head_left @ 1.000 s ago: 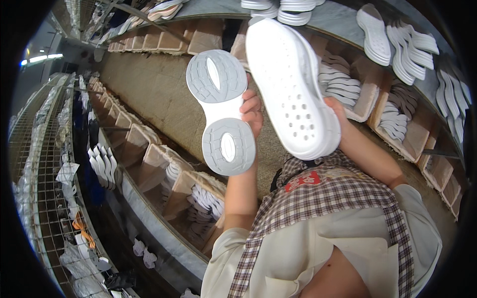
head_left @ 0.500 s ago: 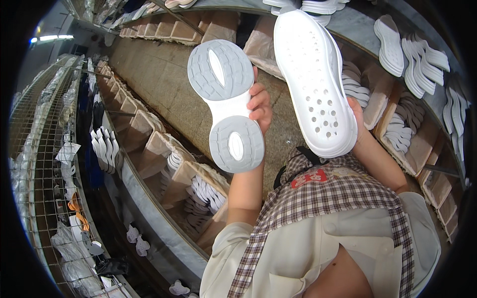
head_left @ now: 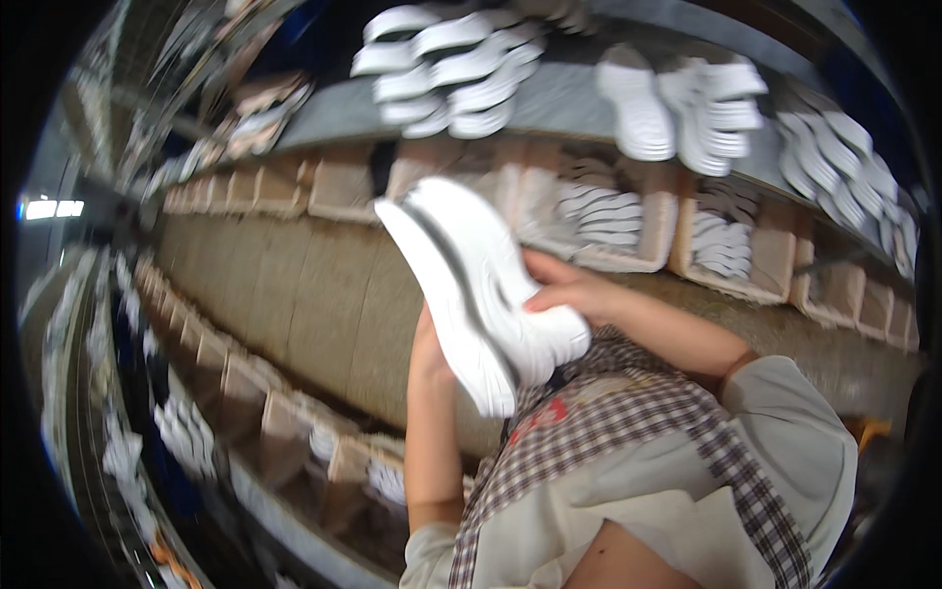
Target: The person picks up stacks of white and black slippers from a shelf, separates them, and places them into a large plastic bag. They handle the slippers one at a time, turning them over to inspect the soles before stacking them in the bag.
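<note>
Two white shoe soles are held up in front of my chest, tilted and side by side with a dark gap showing between them. My left hand is behind the left shoe sole and supports it; most of its fingers are hidden. Around the near end of the right shoe sole, my right hand is closed, its thumb resting on the white side. The grey tread is out of sight.
Ahead, a grey ledge bears rows of white soles. Below it stand lined bins, one holding several soles. More bins line the left side of the aisle floor.
The soles, formerly apart with one tread and one perforated face showing, have been turned and brought together. My right hand has moved left, and the view has swung toward the ledge.
</note>
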`<state>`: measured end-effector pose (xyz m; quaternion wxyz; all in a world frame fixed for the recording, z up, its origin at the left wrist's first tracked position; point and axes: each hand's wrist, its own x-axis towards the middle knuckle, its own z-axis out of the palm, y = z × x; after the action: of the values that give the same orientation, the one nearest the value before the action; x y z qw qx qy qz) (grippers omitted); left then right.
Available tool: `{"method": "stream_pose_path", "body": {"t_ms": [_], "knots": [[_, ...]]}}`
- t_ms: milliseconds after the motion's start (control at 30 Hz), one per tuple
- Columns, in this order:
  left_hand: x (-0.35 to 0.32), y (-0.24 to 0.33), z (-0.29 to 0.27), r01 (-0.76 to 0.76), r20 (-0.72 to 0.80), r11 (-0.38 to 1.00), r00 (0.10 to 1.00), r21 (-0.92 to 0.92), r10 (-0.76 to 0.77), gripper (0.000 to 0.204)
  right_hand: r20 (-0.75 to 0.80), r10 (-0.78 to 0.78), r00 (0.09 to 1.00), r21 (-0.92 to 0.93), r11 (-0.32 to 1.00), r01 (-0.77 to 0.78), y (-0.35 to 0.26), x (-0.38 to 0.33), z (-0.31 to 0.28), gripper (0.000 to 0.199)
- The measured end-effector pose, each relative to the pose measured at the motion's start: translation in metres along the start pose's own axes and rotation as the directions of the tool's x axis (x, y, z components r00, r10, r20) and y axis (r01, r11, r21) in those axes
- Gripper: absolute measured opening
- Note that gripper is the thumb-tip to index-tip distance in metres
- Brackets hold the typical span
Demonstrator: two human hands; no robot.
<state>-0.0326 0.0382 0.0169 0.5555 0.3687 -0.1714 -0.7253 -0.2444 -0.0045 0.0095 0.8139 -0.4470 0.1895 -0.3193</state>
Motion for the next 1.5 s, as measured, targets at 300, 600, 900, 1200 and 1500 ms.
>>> {"method": "stream_pose_path", "body": {"t_ms": [300, 600, 900, 1200, 1500], "knots": [[0.06, -0.021, 0.042, 0.118, 0.082, 0.986, 0.988, 0.115, -0.128, 0.039, -0.333, -0.134, 0.934, -0.068, 0.991, 0.118, -0.029, -0.076, -0.042, 0.085], [0.243, -0.008, 0.21, 0.234, 0.138, 0.843, 0.931, 0.484, -0.337, 0.041, -0.539, -0.185, 0.822, -0.059, 0.982, 0.182, -0.023, -0.2, -0.087, 0.086], [0.35, -0.068, 0.266, 0.209, 0.098, 0.665, 0.914, 0.717, -0.394, 0.039, -0.499, -0.112, 0.859, -0.075, 0.994, 0.086, -0.022, -0.219, -0.112, 0.091], [0.245, -0.024, 0.227, -0.581, 0.376, 0.699, 0.81, 0.417, 0.449, 0.074, -0.453, -0.553, 0.7, -0.746, 0.664, 0.042, -0.034, -0.155, -0.106, 0.085], [0.022, -0.009, 0.142, -0.538, 0.237, 0.822, 0.837, 0.186, 0.494, 0.063, 0.103, -0.818, 0.566, -0.989, -0.144, -0.028, -0.025, -0.046, -0.045, 0.066]]}}
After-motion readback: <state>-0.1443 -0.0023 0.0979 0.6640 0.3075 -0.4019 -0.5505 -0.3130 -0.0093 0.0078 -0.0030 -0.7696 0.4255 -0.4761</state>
